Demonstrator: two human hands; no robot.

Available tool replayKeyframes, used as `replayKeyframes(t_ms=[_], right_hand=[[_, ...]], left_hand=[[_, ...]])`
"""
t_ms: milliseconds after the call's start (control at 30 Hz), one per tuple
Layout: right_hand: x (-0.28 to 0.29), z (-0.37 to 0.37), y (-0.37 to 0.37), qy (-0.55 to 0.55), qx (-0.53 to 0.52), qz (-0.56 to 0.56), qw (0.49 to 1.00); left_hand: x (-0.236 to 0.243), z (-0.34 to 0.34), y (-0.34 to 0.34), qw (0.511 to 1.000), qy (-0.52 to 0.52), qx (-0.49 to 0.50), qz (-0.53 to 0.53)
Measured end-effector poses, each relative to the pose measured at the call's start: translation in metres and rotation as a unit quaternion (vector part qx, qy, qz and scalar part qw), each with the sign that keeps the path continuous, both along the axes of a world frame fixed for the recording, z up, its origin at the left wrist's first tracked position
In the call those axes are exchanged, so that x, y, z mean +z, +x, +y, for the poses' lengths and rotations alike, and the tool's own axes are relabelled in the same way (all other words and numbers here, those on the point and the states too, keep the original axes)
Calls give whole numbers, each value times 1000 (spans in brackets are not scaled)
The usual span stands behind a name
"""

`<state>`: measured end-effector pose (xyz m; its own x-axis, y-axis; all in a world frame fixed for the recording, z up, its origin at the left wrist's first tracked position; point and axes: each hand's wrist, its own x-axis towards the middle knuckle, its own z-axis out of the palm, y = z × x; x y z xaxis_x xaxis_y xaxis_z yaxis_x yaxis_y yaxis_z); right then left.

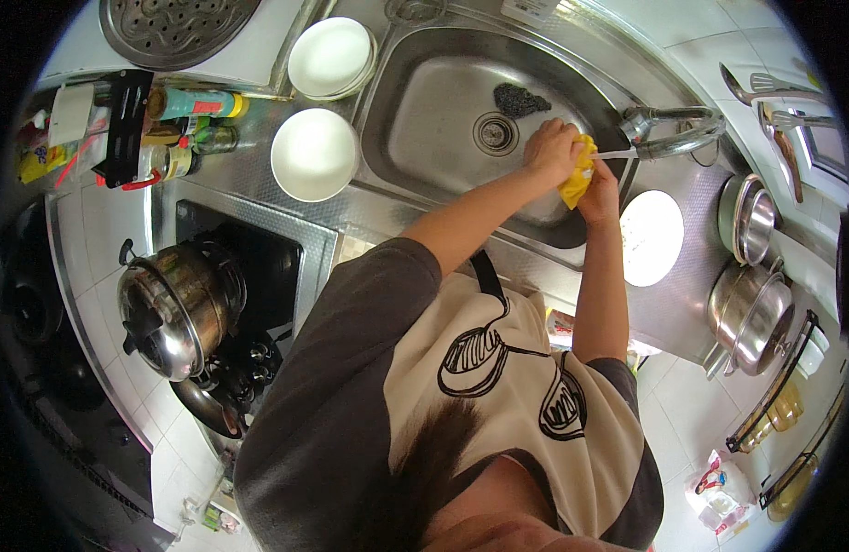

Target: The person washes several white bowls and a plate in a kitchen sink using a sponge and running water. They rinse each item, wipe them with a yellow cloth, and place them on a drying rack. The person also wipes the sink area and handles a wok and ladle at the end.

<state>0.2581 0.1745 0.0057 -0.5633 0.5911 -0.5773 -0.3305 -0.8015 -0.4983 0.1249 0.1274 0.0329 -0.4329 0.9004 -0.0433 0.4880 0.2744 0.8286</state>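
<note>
Over the right part of the steel sink [424, 101], both my hands are on a yellow cloth [577, 175]. My left hand [550, 150] is closed on its left side, arm reaching across from the left. My right hand [602, 191] grips it from the right, the fingers partly hidden behind it. A thin white streak [617, 155] runs from the cloth toward the faucet [673, 129]; I cannot tell if it is water or a stick. A dark scouring pad [520, 100] lies in the basin beside the drain [496, 135].
Stacked white bowls [328, 57] and one white bowl [315, 155] stand left of the sink. A white plate [652, 238] rests at its right. Steel pots [751, 308] sit farther right. On the stove at left is a lidded pot [171, 304], near several bottles [190, 104].
</note>
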Motion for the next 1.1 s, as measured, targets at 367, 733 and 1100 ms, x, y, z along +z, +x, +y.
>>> replayKeyframes(t_ms=[367, 733, 1100], right_hand=[[-39, -7, -24, -2, -60, -30, 998], [-24, 3, -29, -91, -108, -66, 988], [-28, 2, -39, -130, -74, -141, 979]], left_hand=[[15, -24, 34, 975, 216, -43, -8], [-53, 24, 10, 962, 162, 203, -85], [-32, 41, -218, 645, 110, 594, -468]])
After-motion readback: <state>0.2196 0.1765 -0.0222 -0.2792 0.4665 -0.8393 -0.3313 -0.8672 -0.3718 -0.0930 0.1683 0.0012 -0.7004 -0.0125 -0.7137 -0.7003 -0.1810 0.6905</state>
